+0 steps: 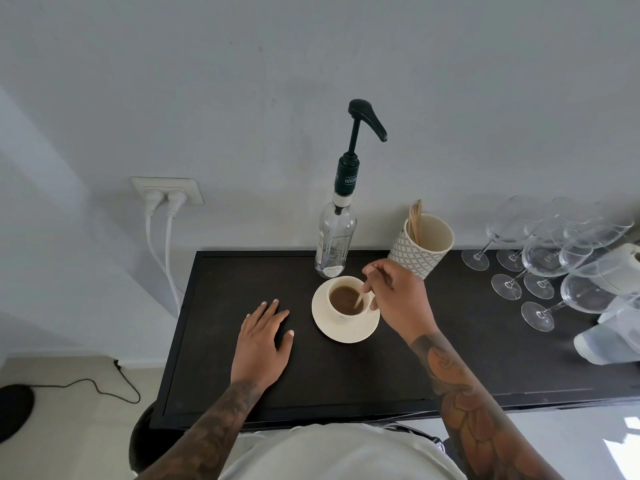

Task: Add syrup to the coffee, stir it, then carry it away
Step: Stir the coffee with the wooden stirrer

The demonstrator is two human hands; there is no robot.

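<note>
A cream cup of brown coffee (341, 299) stands on a cream saucer (329, 327) in the middle of the dark table (346, 375). My right hand (398, 299) is shut on a thin wooden stir stick (359, 300) whose lower end dips into the coffee at the cup's right side. My left hand (263, 341) lies flat on the table, fingers spread, just left of the saucer and apart from it. Behind the cup stands a clear syrup bottle (334, 244) with a tall black pump (363, 123), its spout pointing right.
A patterned cup with several wooden stir sticks (420, 244) stands at the back, right of the bottle. Several wine glasses (547, 258) crowd the table's right end beside a paper roll (620, 271). White plugs (162, 199) and cables hang at the left wall.
</note>
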